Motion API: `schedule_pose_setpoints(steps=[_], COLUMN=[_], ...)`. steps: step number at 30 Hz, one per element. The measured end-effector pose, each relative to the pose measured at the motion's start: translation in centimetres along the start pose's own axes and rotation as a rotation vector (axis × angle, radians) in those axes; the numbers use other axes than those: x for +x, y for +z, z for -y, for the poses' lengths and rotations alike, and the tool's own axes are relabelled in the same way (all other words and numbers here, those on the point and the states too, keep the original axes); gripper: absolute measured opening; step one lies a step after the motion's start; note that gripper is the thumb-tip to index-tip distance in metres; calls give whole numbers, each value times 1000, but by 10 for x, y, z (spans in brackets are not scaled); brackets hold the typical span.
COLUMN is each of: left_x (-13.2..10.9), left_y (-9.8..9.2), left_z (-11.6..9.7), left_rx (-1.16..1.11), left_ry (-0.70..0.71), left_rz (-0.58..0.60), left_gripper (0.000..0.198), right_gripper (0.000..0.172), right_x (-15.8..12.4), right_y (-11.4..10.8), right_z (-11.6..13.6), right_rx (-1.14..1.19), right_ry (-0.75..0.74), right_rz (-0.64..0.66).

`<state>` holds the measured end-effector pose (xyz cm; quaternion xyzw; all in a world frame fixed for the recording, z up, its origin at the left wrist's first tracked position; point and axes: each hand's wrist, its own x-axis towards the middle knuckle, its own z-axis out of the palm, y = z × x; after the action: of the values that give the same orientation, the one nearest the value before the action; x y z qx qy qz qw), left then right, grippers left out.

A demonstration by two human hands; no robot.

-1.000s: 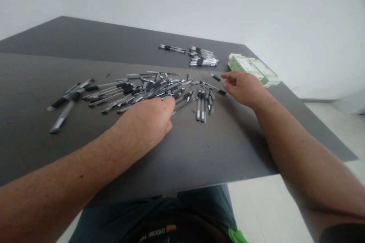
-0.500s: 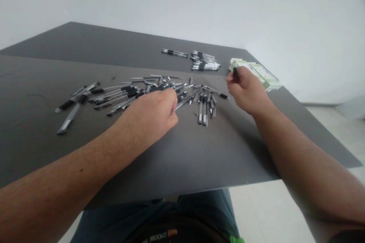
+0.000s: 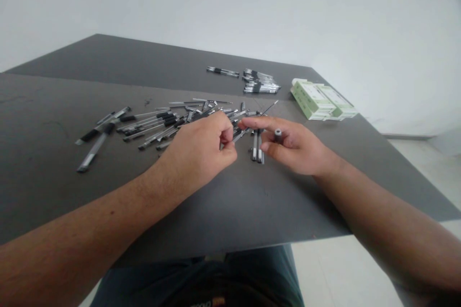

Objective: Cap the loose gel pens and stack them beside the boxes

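My left hand (image 3: 207,146) is closed in a pinch in front of the pile of pen parts (image 3: 167,122). A thin pen refill (image 3: 269,107) runs up and right from its fingertips, passing behind my right index finger, with its tip showing beyond. My right hand (image 3: 297,146) has its index finger stretched toward the left one. Its other fingers curl around a dark pen barrel (image 3: 278,135), whose open end faces me. Beneath the right fingers lie a few clear barrels with black grips (image 3: 257,148), partly covered.
Assembled-looking pens (image 3: 259,87) lie grouped farther back, with a few more pens (image 3: 222,72) to their left. Green-and-white boxes (image 3: 312,100) stand near the right edge of the dark table (image 3: 216,211). Loose barrels (image 3: 94,151) lie at left.
My right hand has come left and nearer from beside the boxes, bringing the pen barrel close to my left hand. Its index finger has straightened. The left hand stays almost in place.
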<state>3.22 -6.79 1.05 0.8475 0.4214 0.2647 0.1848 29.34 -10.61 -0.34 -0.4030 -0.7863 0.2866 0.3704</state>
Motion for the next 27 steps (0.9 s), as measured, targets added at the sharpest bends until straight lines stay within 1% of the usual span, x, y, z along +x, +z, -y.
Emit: schedule_pose_setpoints(steps=[2,4,6,7,12,15,18,22,27], left_x=[-1,-1,-2,-2,-1,0,2,5,7], left_y=[4,7,10,11,13,13,12,8,5], left_z=[2,5,7,8,11,11,10,8,6], left_rx=[-52,-115,-157,-164,-215,-257,-282,-248,-230], left_ry=[16,33,56,67,88,70,51,43,52], left_rz=[-1,5,5,0,-49,-54,-40,11,46], left_gripper=[13,22,29,31,41,46,41,16,13], right_gripper=[43,28,15,11,19,20,22,24,19], right_x=[0,-1,-1,-1,1,1,1,1,0], right_y=[2,2,-1,-3,-11,-12,-12,-13,-15], right_z=[2,4,4,4,4,5,7,9,7], right_rx=[8,17,30,31,20,41,45,39,30], right_ry=[9,16,19,13,-90,-119,-114,-123,-143], right_rz=[-42,-74,-62,-31,242,336,362,356,343])
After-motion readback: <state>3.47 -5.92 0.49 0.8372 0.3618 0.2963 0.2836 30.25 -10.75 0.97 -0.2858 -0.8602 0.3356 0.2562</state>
